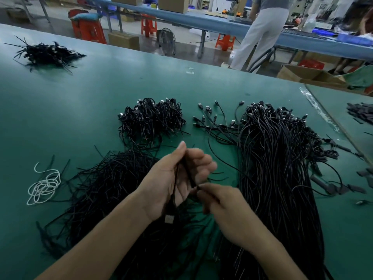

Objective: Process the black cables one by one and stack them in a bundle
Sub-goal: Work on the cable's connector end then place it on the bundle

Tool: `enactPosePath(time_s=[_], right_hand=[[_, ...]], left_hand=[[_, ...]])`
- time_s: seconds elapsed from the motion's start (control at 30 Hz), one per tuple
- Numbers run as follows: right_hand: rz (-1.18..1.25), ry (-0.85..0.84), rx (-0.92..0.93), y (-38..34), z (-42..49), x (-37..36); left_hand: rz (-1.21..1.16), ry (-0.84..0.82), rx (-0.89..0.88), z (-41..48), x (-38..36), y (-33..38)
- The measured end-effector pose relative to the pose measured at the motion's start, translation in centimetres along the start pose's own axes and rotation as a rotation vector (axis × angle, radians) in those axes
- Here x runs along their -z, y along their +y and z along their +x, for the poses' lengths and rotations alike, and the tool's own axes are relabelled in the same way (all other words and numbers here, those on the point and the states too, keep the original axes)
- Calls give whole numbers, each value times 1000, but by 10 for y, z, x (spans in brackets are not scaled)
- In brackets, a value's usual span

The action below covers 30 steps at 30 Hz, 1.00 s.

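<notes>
Cable [188, 174] at centre of table [90, 102], folded in left hand [161, 184], fingers curled round it | right hand [222, 203] pinches its end | coiled bundle [151, 120] at 12 o'clock | loose cables [278, 158] at 3 o'clock

- This looks like a factory assembly floor: a long green-topped work table [80, 98] is heaped with black cables [278, 158] at three o'clock.
- At twelve o'clock a second long bench [201, 21] carries cardboard boxes [173, 4].
- Red plastic stools [90, 31] sit at eleven o'clock, and a worker [262, 33] stands at one o'clock.
</notes>
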State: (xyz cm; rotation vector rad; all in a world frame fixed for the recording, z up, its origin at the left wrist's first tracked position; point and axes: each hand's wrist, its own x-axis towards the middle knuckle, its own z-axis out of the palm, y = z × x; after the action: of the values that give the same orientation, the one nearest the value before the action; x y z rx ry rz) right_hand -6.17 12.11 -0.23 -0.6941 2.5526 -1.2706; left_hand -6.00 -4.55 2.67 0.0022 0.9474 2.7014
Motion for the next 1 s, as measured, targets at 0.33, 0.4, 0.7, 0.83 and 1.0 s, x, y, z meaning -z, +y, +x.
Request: enactPosePath(time_s=[0.33, 0.4, 0.7, 0.83, 1.0], right_hand=[[-207, 135, 119, -12, -7, 22], [-122, 154, 137, -10, -7, 24], [347, 58, 83, -3, -13, 16], [289, 12, 47, -3, -16, 18], [10, 141, 126, -7, -12, 15]], left_hand=[[1373, 26, -114, 1, 14, -17], [1223, -26, 27, -4, 12, -18], [792, -245, 411, -14, 22, -9], [758, -286, 419, -10, 28, -10], [921, -94, 184, 1, 23, -26]])
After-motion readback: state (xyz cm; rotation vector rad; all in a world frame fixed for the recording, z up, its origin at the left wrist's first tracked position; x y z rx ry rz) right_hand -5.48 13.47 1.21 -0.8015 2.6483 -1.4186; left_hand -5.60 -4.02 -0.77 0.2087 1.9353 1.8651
